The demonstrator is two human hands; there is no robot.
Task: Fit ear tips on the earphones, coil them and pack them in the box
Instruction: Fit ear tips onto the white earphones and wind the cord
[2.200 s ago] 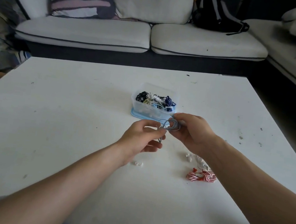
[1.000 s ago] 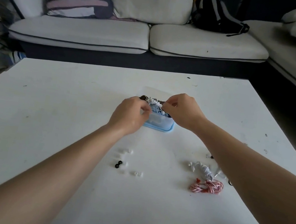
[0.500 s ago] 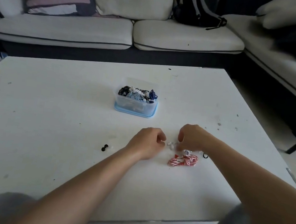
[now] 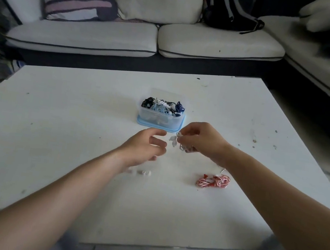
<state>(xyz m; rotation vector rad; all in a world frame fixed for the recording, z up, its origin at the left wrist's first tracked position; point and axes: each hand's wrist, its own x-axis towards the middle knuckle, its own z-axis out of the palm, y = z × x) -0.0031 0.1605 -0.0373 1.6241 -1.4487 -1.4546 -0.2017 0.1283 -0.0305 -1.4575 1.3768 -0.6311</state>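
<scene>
White earphones (image 4: pixel 175 140) hang pinched in the right hand (image 4: pixel 202 140); the empty, slack left hand (image 4: pixel 144 145) should fetch ear tips (image 4: pixel 143 172) next.

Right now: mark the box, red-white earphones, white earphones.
box (image 4: pixel 159 120), head view, clear front wall.
red-white earphones (image 4: pixel 213 181), head view, middle of the bundle.
white earphones (image 4: pixel 173 140), head view, dangling earbud end.

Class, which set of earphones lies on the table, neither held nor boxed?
The red-and-white striped set; the white set is in the right hand, the rest in the box.
</scene>
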